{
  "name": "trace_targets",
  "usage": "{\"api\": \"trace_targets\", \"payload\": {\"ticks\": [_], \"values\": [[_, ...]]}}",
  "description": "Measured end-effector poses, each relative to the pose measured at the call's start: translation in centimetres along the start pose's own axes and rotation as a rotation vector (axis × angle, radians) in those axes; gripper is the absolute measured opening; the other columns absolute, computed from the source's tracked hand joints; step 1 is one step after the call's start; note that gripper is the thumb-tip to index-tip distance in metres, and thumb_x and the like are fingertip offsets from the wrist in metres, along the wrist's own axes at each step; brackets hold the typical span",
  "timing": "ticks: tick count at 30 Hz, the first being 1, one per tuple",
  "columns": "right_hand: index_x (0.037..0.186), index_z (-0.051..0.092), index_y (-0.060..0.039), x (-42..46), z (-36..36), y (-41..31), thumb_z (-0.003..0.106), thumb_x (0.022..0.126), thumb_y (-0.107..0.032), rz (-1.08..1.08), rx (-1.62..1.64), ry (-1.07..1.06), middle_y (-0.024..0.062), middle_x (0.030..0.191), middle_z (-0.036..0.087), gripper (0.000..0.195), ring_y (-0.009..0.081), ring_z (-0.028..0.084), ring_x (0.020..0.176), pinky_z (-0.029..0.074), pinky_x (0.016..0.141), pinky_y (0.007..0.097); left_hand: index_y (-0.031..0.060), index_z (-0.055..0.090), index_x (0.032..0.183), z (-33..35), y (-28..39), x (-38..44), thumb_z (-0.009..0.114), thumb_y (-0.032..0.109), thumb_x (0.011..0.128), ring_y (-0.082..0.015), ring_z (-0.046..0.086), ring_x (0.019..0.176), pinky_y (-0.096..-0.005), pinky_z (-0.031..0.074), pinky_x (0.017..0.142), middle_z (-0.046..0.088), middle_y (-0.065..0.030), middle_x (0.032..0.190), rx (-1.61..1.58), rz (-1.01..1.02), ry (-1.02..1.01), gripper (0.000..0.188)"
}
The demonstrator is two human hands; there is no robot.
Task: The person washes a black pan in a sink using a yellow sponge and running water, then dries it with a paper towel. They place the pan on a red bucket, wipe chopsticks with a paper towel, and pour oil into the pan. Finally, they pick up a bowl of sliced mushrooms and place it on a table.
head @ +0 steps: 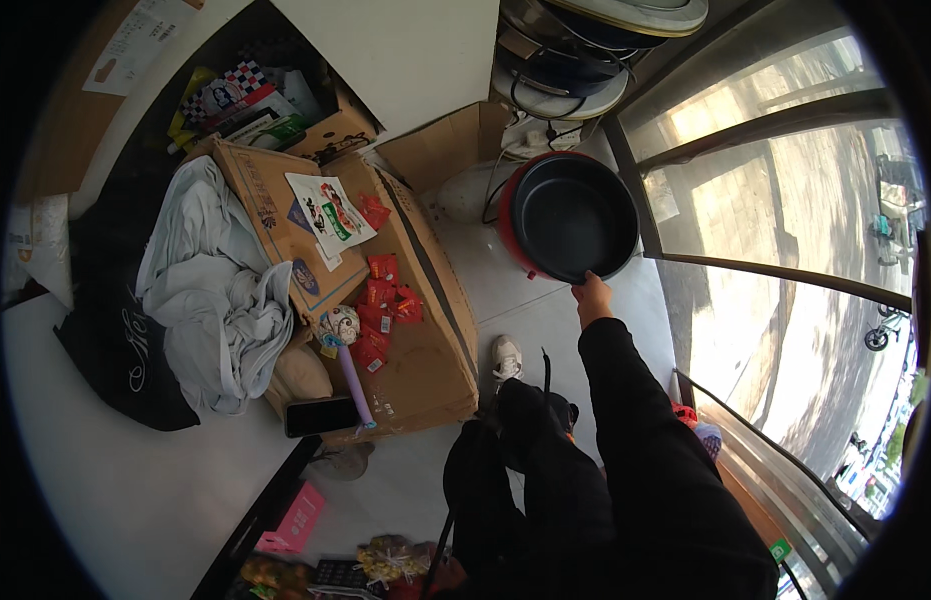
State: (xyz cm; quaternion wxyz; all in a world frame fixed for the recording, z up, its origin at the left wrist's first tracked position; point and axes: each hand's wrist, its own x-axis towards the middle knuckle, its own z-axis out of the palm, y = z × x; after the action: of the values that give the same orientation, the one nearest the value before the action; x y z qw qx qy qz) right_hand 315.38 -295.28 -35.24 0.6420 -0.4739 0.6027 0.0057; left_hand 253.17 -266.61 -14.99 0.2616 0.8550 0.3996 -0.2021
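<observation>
My right hand (593, 299) reaches forward with its thumb over the near rim of a round black-lined pot (574, 217) and its fingers curled outside. The pot has a red outer body (510, 221) and looks like an electric cooker. No food shows inside it. A dark power cord (492, 199) loops at its left side. It stands by the glass door, close to a wall socket strip (553, 139). My left hand is not plainly in view.
Left of my legs, a large cardboard box (428, 367) carries red packets (373, 319), a white printed packet (332, 214), a purple-handled stick (356, 386) and a smartphone (322, 417). Grey cloth (217, 307) lies beside it. Stacked pans (566, 71) stand behind the pot. Glass panels (765, 187) border the right.
</observation>
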Motion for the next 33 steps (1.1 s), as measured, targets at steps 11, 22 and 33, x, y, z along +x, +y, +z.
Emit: {"api": "trace_targets", "payload": {"ticks": [11,22,33], "values": [[0.083,0.049,0.0076,3.7,-0.9,0.7,0.036,0.085,-0.043,-0.241,-1.091,-0.054,0.0139,0.067,0.056,0.053,0.023,0.057,0.046,0.042,0.037,0.029,-0.0031,0.039,0.118,-1.1,8.9,-0.8,0.04,0.013,0.077,-0.0346,0.047,0.102,-0.0376,0.041,0.084,0.044,-0.0219,0.115,-0.051,-0.148,0.008,0.045],[0.07,0.059,0.0016,5.9,1.2,11.7,0.04,0.081,-0.044,-0.577,-1.718,-0.306,0.0166,0.07,0.06,0.051,0.029,0.059,0.074,0.045,0.071,0.0369,-0.0044,0.036,0.12,1.0,6.7,-2.0,0.043,0.017,0.077,-0.0343,0.048,0.1,-0.0366,0.041,0.082,0.041,-0.0224,0.118,0.005,-0.215,-0.103,0.048],[0.072,0.058,0.0038,5.4,5.3,14.6,0.039,0.077,-0.045,-0.461,-1.501,-0.02,0.0217,0.074,0.059,0.053,0.0376,0.057,0.077,0.045,0.072,0.0413,-0.0039,0.032,0.122,0.6,6.1,-1.8,0.043,0.017,0.077,-0.0328,0.046,0.101,-0.0364,0.04,0.083,0.039,-0.0221,0.119,-0.096,-0.302,-0.226,0.05]]}}
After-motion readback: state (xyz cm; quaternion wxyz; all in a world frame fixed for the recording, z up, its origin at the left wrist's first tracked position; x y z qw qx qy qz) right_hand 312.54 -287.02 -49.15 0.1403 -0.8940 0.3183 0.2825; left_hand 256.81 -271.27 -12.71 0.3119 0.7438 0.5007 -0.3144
